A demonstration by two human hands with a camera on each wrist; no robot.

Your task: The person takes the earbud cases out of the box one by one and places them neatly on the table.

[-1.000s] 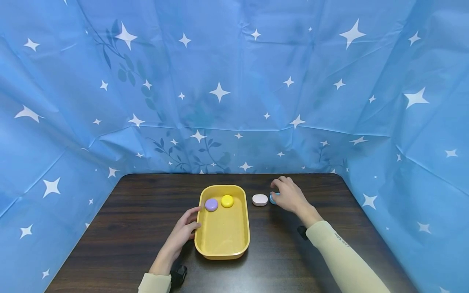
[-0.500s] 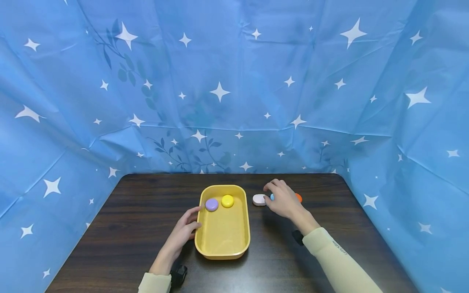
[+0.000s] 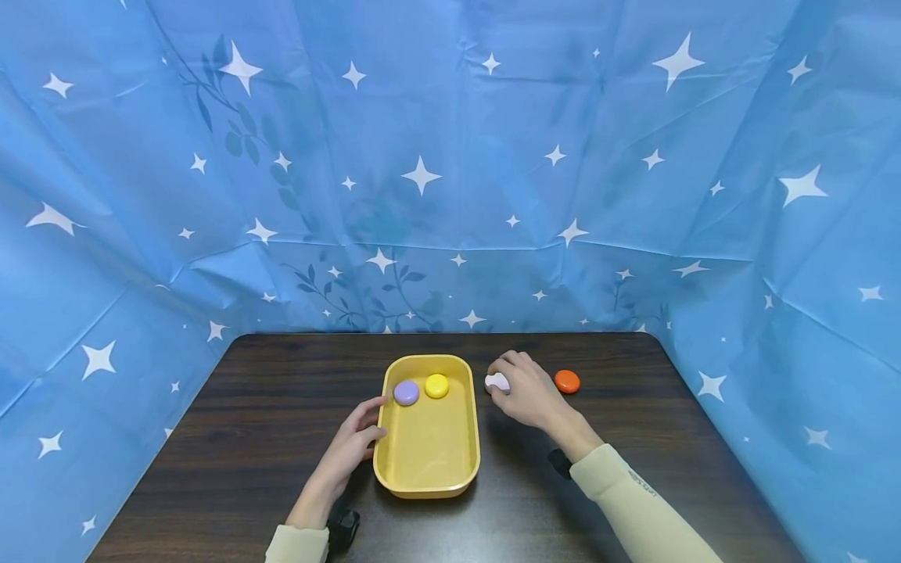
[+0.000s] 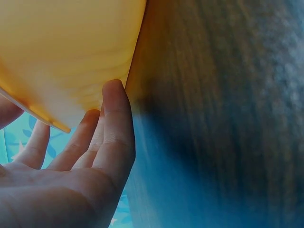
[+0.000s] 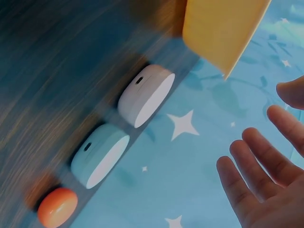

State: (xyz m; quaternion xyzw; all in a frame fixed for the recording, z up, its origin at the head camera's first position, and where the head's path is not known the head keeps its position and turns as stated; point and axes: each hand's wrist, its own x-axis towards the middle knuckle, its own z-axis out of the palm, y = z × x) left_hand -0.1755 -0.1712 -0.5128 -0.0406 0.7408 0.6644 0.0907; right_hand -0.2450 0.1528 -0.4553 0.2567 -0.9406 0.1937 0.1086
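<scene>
My left hand (image 3: 345,447) rests against the left side of a yellow tray (image 3: 390,461), its fairly straight fingers touching the outer wall in the left wrist view. Over the table to the tray's right, my right hand (image 3: 526,389) overlaps a white oval case (image 3: 498,381) in the head view. In the right wrist view its relaxed, spread fingers (image 5: 259,147) are apart from that case, which has a small dark slot. A similar pale blue case (image 5: 99,154) stands beside it, hidden under the hand in the head view.
A shiny orange rounded piece (image 3: 566,381) lies on the dark wooden table (image 3: 246,438), right of my right hand. Inside the tray, near its far end, are a purple round piece (image 3: 406,393) and a yellow one (image 3: 436,386). A blue starry curtain (image 3: 450,195) surrounds the table.
My right hand has moved left, from over the blue case to over the white case, uncovering the orange piece. My left hand and the tray have stayed in place.
</scene>
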